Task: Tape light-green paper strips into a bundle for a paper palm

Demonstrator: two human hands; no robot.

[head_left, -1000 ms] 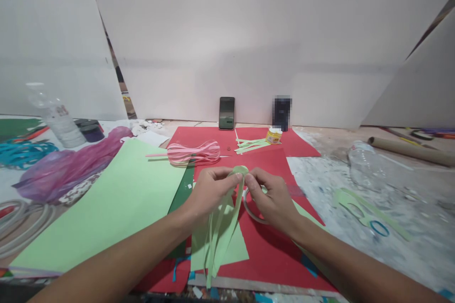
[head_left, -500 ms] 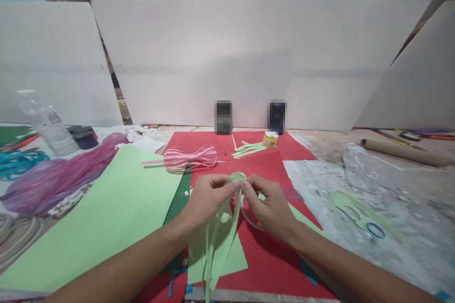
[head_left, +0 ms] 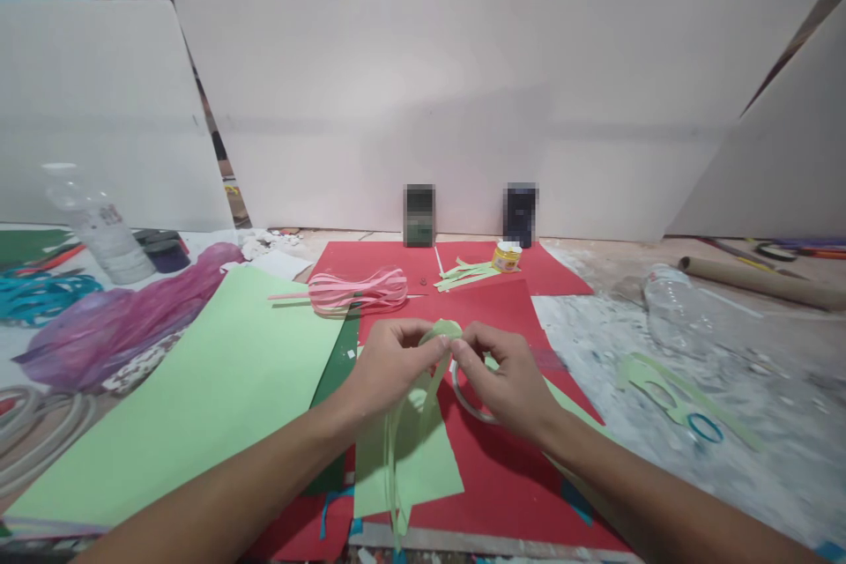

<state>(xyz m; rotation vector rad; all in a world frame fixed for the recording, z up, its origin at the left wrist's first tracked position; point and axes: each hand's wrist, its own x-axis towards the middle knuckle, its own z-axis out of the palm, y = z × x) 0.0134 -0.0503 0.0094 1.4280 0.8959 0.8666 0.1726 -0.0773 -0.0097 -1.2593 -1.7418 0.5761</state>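
Observation:
My left hand [head_left: 389, 366] and my right hand [head_left: 506, 379] meet above a red paper sheet [head_left: 495, 476], both pinched on a bundle of light green paper strips [head_left: 406, 436]. The strips loop over at the top between my fingertips and hang down toward me. A small light green sheet [head_left: 429, 467] lies under them. A tape ring [head_left: 463, 397] sits on the red sheet partly under my right hand.
A large light green sheet [head_left: 204, 379] lies left. Beyond are pink looped strips [head_left: 357, 289], loose green strips [head_left: 466, 273], a yellow jar [head_left: 507, 256], purple plastic [head_left: 112, 322], a bottle [head_left: 99, 225]. Right: a clear bottle [head_left: 680, 308], green cutout [head_left: 667, 388], cardboard tube [head_left: 760, 280]. White boards stand behind.
My hands stay pinched on the green strips, which have shifted slightly; the camera view tilted a little.

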